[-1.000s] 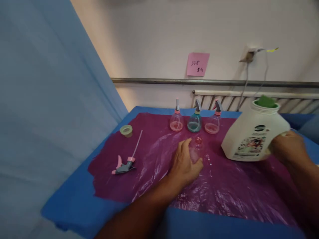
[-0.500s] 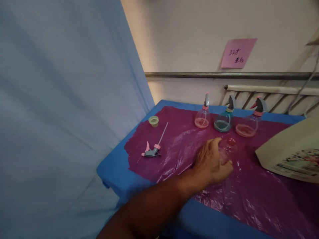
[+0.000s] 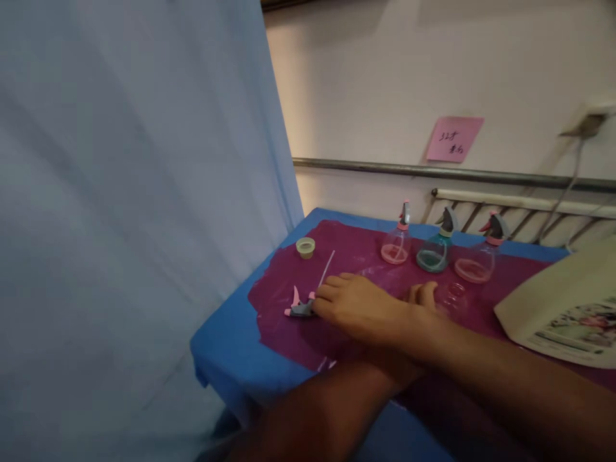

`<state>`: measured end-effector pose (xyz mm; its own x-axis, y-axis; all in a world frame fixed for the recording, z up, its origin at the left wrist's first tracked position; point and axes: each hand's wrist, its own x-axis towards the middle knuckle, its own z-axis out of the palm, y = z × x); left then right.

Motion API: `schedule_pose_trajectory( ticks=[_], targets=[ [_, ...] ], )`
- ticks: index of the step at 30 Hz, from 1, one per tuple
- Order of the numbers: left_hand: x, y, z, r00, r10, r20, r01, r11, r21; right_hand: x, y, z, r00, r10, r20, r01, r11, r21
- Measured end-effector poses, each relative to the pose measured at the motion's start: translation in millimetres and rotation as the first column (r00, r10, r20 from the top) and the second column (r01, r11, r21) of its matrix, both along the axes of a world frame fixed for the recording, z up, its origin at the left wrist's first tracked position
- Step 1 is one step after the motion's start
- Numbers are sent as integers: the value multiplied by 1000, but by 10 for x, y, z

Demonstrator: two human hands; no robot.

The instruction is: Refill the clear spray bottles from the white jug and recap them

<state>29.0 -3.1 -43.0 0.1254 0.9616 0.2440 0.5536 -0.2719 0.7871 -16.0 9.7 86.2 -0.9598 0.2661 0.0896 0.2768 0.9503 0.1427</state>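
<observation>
Right hand [image 3: 359,305]: palm down, at the near end of the dip tube, its forearm [image 3: 505,372] crossing over the left forearm [image 3: 327,398].
Right fingers [image 3: 326,296]: bent, close together, overlapping the right end of the spray head; whether they grip it cannot be told.
Spray head [image 3: 301,309]: lying on its side on the purple sheet [image 3: 283,273], left of the right hand; pink trigger [image 3: 295,295] and grey body in view, collar partly covered by the right hand.
Dip tube [image 3: 327,267]: extending from the spray head toward the far side, leaning right.
Left hand [image 3: 425,296]: mostly hidden behind the right wrist; visible fingers just left of the clear bottle [image 3: 453,301]. Opening and grip cannot be told.
Clear bottle: near the row of spray bottles, its neck uncapped; lower part hidden by the right forearm.
Spray bottles: three upright at the far side; pink at left [image 3: 395,253], teal in the middle [image 3: 433,256], pink at right [image 3: 476,266].
Small green cup [image 3: 305,248]: far left on the sheet, left of the dip tube.
White jug [image 3: 558,314]: right side, partly out of view.
Worktop [image 3: 226,346]: blue-covered, beneath the sheet.
</observation>
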Motion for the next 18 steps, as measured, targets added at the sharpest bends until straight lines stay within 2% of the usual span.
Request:
schedule_pose_trajectory(
  ticks=[2,4,9,12,15,18],
  targets=[
    [9,56,-38,998,-67,-5,67,998,13,-279,220,-137,999,15,45,-15,1000,4],
    [-2,83,-52,995,-101,-2,101,995,6,-425,377,-285,997,9,72,-9,1000,6],
    [-67,71,19,977,-212,12,212,977,-17,-497,495,-524,995,12,96,-11,1000,-17],
    [-79,67,66,973,-227,28,228,974,-15,-471,502,-527,996,-7,89,9,1000,-27],
    [-69,75,55,974,-221,54,222,975,4,-392,485,-436,997,-44,61,45,999,-25],
    [-53,122,1,973,-209,94,207,978,25,-227,426,-285,991,-95,-98,91,995,-39]
  ],
)
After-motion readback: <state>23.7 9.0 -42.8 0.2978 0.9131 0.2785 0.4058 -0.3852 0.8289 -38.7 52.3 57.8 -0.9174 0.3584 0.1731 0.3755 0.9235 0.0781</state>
